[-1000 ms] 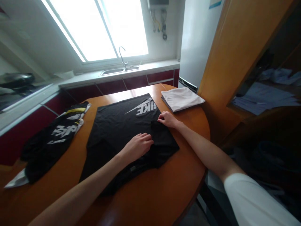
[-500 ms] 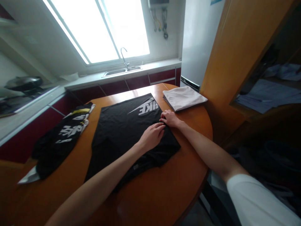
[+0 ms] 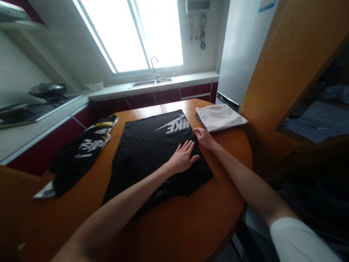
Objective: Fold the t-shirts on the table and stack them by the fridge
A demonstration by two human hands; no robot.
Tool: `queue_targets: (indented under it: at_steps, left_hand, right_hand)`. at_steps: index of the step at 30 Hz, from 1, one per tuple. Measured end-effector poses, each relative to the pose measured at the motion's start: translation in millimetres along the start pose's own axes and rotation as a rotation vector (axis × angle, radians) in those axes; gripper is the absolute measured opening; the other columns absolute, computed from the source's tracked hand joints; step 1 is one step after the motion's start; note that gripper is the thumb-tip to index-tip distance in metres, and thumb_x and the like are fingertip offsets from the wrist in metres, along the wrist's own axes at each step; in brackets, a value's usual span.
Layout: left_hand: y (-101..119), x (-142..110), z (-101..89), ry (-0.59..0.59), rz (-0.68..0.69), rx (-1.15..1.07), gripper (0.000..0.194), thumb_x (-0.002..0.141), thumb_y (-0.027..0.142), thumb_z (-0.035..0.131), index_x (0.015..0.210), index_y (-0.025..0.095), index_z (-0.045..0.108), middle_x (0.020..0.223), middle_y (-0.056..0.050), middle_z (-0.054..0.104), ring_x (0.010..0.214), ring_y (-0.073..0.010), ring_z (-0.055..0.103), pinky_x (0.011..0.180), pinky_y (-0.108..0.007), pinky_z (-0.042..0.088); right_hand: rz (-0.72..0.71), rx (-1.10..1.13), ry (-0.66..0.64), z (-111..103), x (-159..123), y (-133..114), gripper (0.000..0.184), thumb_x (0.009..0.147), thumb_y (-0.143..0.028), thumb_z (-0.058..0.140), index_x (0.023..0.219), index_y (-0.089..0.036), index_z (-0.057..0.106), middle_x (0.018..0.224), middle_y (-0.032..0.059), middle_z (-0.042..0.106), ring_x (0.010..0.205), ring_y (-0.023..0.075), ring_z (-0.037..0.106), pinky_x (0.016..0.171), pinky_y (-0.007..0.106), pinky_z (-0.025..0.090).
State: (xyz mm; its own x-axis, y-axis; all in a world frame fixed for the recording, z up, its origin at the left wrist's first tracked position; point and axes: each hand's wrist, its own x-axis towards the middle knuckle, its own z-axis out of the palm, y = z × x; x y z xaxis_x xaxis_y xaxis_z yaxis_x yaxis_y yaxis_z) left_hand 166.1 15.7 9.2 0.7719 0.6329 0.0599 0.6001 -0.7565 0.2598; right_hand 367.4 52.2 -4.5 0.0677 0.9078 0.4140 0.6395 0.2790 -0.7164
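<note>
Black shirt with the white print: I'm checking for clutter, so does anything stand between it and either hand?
Nothing visible does: the left hand lies spread on the black shirt, the right hand is at its edge. The folded white cloth lies beyond, off the shirt.

Shirt (image 3: 147, 145) on table (image 3: 174, 225), papers (image 3: 319, 120) (seemingly) right

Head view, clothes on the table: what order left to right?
Black clothing with white print → spread black shirt → folded white cloth.
</note>
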Motion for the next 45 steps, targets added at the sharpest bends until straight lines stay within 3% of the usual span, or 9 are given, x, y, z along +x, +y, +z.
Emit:
queue_targets:
  at_steps: [4,8,10,13,19,28,34,42,45]
  left_hand:
    - [-51,-16,-47.3,0.181,-0.109,-0.054,0.06,0.103,0.048,0.037,0.15,0.012,0.048,0.16,-0.016,0.039,0.152,-0.0301,0.029,0.123,-0.049,0.025]
    - [-117,-61,-94.6,0.337,-0.314,-0.052,0.054,0.096,0.041,0.042,0.137,0.01,0.06,0.145,-0.016,0.058,0.138,-0.0289,0.051,0.118,-0.043,0.036]
    - [-142,-90,-104.2,0.373,-0.406,-0.043,0.053,0.093,0.04,0.044,0.132,0.009,0.063,0.139,-0.016,0.063,0.132,-0.0296,0.057,0.115,-0.042,0.041]
    - [-163,-130,-97.8,0.41,-0.492,-0.052,0.052,0.091,0.041,0.045,0.127,0.011,0.066,0.133,-0.015,0.067,0.126,-0.0299,0.061,0.111,-0.042,0.045]
    - [-173,-171,-61.9,0.479,-0.523,-0.072,0.045,0.09,0.041,0.046,0.117,0.014,0.069,0.128,-0.014,0.069,0.122,-0.0297,0.063,0.11,-0.045,0.046]
    - [-167,-176,-54.0,0.437,-0.37,-0.106,0.041,0.094,0.041,0.048,0.116,0.016,0.071,0.134,-0.013,0.065,0.126,-0.0279,0.06,0.114,-0.044,0.043]
    - [-164,-175,-50.5,0.414,-0.331,-0.105,0.045,0.094,0.045,0.048,0.119,0.014,0.07,0.135,-0.015,0.064,0.127,-0.0282,0.059,0.116,-0.044,0.042]
    - [-175,-174,-51.8,0.442,-0.319,-0.086,0.049,0.095,0.053,0.046,0.118,0.017,0.07,0.135,-0.013,0.064,0.127,-0.0288,0.059,0.115,-0.046,0.042]
    - [-176,-173,-51.8,0.445,-0.324,-0.082,0.05,0.094,0.054,0.045,0.116,0.017,0.071,0.134,-0.013,0.065,0.126,-0.0293,0.06,0.114,-0.047,0.043]
  right_hand:
    - [-0.089,-0.076,0.02,1,-10,-20,0.03,0.096,-0.014,0.045,0.112,-0.015,0.071,0.115,0.0109,0.072,0.112,0.021,0.065,0.101,0.031,0.046]
    - [-0.159,-0.192,-0.068,15,-29,-50,0.036,0.099,-0.017,0.042,0.123,-0.016,0.069,0.129,0.0105,0.068,0.124,0.0212,0.059,0.111,0.034,0.04]
    - [-0.168,-0.28,-0.149,27,-39,-61,0.041,0.1,-0.021,0.041,0.133,-0.013,0.064,0.142,0.0126,0.06,0.137,0.0234,0.05,0.118,0.038,0.034]
    - [-0.101,-0.433,-0.298,43,-52,-66,0.054,0.103,-0.034,0.041,0.15,-0.007,0.047,0.16,0.0173,0.04,0.151,0.0294,0.029,0.123,0.05,0.024]
    - [0.002,-0.604,-0.436,57,-59,-56,0.075,0.104,-0.055,0.031,0.159,-0.004,0.027,0.167,0.0177,0.019,0.156,0.0288,0.012,0.125,0.054,0.01]
    - [0.063,-0.652,-0.413,60,-56,-56,0.077,0.103,-0.057,0.028,0.161,-0.006,0.024,0.168,0.0171,0.018,0.156,0.0277,0.011,0.125,0.052,0.01]
    - [0.086,-0.607,-0.346,61,-53,-57,0.076,0.103,-0.055,0.034,0.159,-0.004,0.028,0.166,0.0216,0.02,0.156,0.0311,0.014,0.124,0.055,0.011]
    - [0.069,-0.338,-0.057,20,-27,-51,0.054,0.103,-0.035,0.032,0.145,-0.009,0.053,0.16,0.0161,0.04,0.152,0.0252,0.028,0.124,0.048,0.02]
    - [0.037,-0.356,-0.069,23,-32,-54,0.052,0.103,-0.03,0.032,0.145,-0.01,0.054,0.159,0.0133,0.042,0.152,0.0224,0.027,0.125,0.045,0.018]
